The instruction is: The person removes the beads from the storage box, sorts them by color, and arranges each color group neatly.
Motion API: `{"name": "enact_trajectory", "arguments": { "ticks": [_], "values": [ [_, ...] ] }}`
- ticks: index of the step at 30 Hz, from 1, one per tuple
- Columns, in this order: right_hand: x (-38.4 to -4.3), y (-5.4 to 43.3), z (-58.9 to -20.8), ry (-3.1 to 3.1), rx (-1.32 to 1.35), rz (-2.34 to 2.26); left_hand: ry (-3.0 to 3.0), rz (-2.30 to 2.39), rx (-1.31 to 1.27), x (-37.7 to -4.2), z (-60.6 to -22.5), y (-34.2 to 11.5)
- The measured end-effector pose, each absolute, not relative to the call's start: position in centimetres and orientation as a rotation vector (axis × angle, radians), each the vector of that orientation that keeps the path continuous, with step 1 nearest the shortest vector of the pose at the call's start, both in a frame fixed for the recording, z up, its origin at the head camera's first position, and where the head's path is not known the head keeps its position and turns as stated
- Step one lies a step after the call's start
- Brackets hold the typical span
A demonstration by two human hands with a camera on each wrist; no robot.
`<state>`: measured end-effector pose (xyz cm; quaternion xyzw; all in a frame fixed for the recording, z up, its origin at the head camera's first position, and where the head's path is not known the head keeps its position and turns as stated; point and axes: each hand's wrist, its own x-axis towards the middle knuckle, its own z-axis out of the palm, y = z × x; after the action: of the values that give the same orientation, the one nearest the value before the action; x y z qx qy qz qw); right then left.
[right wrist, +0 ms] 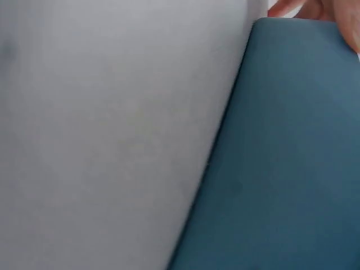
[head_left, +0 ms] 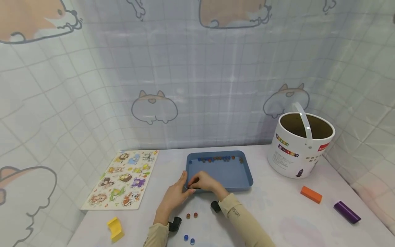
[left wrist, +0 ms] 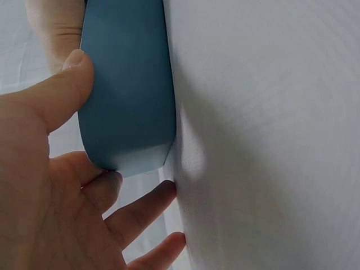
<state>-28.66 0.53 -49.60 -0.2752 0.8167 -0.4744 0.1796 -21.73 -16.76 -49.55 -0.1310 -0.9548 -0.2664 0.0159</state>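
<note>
A shallow blue tray (head_left: 226, 176) lies on the table in front of me. My left hand (head_left: 174, 199) holds its near left corner, thumb against the near wall and fingers round the left side, as the left wrist view also shows on the tray wall (left wrist: 129, 84). My right hand (head_left: 203, 181) reaches over the near rim into that same corner, fingertips bent down together; I cannot tell what they hold. Small blue and brown beads (head_left: 218, 158) run along the tray's far edge. Two brown beads (head_left: 188, 216) and two blue beads (head_left: 186, 237) lie on the table between my forearms.
An animal picture board (head_left: 123, 178) lies at the left, with a yellow block (head_left: 115, 230) in front of it. A white bucket (head_left: 285, 157) with a handle stands at the back right. Nearer are an orange block (head_left: 311, 194) and a purple block (head_left: 347, 212). A patterned curtain (head_left: 210, 113) encloses the table.
</note>
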Motion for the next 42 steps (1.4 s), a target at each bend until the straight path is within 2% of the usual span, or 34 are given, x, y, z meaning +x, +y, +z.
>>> {"name": "enact_trajectory", "arguments": {
  "ticks": [12,21,30,42],
  "values": [
    [-27.8,4.5,-48.8,2.153,-0.560,-1.820,-2.973,-0.826,-0.382,-21.8,-49.5,-16.4],
    [-24.7,6.3,-48.6,2.046,-0.482,-1.947,-2.982,-0.836,-0.343,-21.9,-49.7,-16.4],
    [-20.9,7.2,-48.9,2.009,-0.504,-1.821,-2.977,-0.841,-0.336,-21.9,-49.5,-16.4],
    [-19.4,6.2,-50.6,2.219,-0.720,-1.479,-2.966,-0.836,-0.342,-21.9,-49.6,-16.4]
  ]
}}
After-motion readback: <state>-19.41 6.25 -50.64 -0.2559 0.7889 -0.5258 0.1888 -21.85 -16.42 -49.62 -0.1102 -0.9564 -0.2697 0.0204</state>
